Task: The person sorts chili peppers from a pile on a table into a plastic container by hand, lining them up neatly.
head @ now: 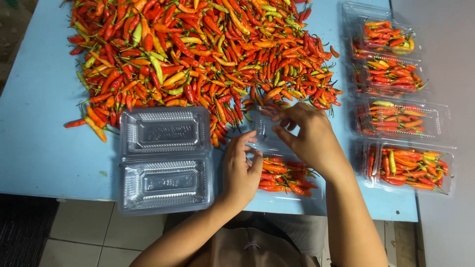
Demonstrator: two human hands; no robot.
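Head view, looking down on a light blue table [39,138]. A large pile of chillies [203,49], mostly red with orange, yellow and green among them, covered the upper centre and upper left of the frame.

Lower centre: a clear plastic clamshell box [284,178] sat near the table's front edge, its base part-filled with red and orange chillies. Its lid [264,131] stood raised behind the base, toward the pile.

Left hand [241,170] rested at the left edge of that box, fingers curled over its rim, touching the plastic. Right hand [309,133] was above the box, fingers bent and pinching the top of the raised lid. Both hands were closed on the box, neither holding a loose chilli that could be seen.

Left of the hands, an empty clamshell box [166,158] lay fully opened flat, lid half toward the pile, base half toward the table edge.

Right side of the frame: four closed, filled boxes [401,118] stood in a column from top right to lower right, each showing chillies through the clear lid, just beside one another.

Below the table edge, tiled floor [84,232] showed at lower left.
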